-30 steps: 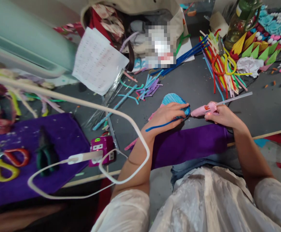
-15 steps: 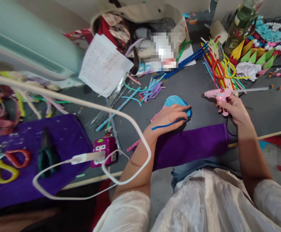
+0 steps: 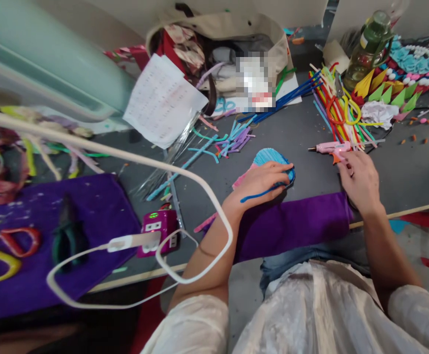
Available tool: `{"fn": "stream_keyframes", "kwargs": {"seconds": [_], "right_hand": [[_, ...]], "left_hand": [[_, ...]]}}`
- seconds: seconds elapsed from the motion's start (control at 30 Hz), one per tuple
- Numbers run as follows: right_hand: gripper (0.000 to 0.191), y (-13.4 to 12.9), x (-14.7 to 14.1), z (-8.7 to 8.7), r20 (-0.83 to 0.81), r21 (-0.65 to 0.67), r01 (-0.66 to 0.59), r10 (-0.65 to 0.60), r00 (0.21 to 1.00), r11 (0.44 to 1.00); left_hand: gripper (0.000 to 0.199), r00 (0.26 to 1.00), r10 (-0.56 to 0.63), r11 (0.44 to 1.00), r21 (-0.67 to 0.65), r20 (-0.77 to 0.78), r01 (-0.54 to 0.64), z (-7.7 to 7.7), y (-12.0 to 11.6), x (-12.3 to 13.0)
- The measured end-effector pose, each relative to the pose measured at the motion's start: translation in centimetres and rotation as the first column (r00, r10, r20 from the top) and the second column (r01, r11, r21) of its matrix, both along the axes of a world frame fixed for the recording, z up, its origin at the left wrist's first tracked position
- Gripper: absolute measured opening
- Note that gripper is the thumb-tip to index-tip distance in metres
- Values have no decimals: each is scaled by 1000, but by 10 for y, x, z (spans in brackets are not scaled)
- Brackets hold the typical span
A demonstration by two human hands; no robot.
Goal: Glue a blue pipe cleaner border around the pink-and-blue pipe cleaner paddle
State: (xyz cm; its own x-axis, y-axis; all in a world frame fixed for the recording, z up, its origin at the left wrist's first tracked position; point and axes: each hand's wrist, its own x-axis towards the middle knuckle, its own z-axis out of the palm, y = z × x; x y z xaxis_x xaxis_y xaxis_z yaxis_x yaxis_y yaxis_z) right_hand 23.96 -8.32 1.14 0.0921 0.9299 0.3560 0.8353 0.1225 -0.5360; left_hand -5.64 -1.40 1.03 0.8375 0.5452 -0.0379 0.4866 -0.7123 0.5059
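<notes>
A blue and pink craft piece (image 3: 268,156) lies on the dark table, with a dark blue pipe cleaner (image 3: 256,195) along its edge. My left hand (image 3: 264,182) rests over the piece; its fingers press the pipe cleaner against the right edge, and the loose end of the pipe cleaner sticks out to the left across the hand. To the right, my right hand (image 3: 360,177) is at the back of a pink glue gun (image 3: 331,147) near the table surface. The gun's nozzle points left, and the fingers close partly round its handle, which they mostly hide.
Colourful pipe cleaners and scissors (image 3: 343,110) lie behind the glue gun. A purple cloth (image 3: 291,226) is at the front edge. On the left are a magenta power socket (image 3: 158,231), a white cable (image 3: 185,172) and pliers (image 3: 68,236). A green bottle (image 3: 365,54) stands at the back right.
The glue gun and my right hand have lowered toward the table, and the hand has turned over the handle. My left hand stays on the blue and pink piece.
</notes>
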Motion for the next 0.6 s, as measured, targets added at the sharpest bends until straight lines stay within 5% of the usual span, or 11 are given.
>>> {"fn": "stream_keyframes", "kwargs": {"seconds": [0.1,0.2,0.4,0.6], "right_hand": [[24,1,-28,6,-27,-1,-333,333,943,943],[26,10,-47,-2,7,-78,-488,490,872,869],[25,21,-52,-25,-46,-108,-514,512,858,851],[26,21,-52,-30,-82,-139,-516,509,857,846]], "left_hand": [[25,1000,9,1000,10,-10,-9,1,-1,2],[24,1000,14,1000,27,-24,-14,1,-1,4],[25,1000,0,1000,5,4,0,1,0,4],[24,1000,21,1000,-6,-10,-21,2,-1,3]]}}
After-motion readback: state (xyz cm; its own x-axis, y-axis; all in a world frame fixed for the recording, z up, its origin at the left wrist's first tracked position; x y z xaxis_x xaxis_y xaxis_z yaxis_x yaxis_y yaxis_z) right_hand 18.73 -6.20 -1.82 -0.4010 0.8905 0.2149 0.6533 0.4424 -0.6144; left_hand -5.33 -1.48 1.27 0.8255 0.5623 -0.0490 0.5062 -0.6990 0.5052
